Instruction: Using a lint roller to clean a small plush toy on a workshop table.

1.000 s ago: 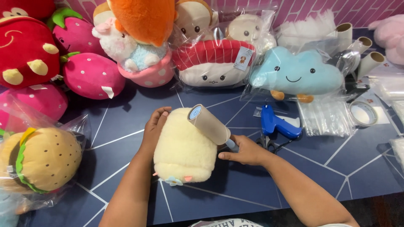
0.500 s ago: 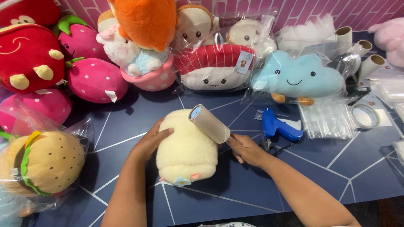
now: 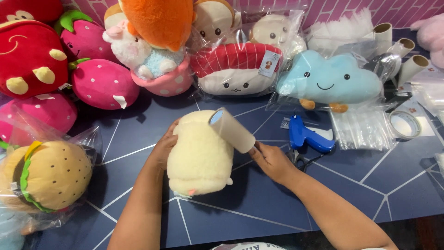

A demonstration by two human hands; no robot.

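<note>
A cream plush toy [image 3: 199,155] lies on the dark blue table [image 3: 259,203] in front of me. My left hand [image 3: 164,148] presses against its left side and steadies it. In my right hand [image 3: 273,162] is the handle of a lint roller [image 3: 231,129], whose white roll rests on the top right of the plush.
Plush toys crowd the back and left: pink strawberries [image 3: 104,83], a red one [image 3: 30,58], a bagged burger [image 3: 46,176], a sushi plush [image 3: 236,69] and a blue cloud [image 3: 330,81]. A blue tagging gun [image 3: 307,136], clear bags [image 3: 363,129], a tape roll [image 3: 404,124] and cardboard tubes [image 3: 397,46] lie to the right.
The lint roller has shifted slightly over the upper right of the plush. My left hand has slid from the plush's top down its left side.
</note>
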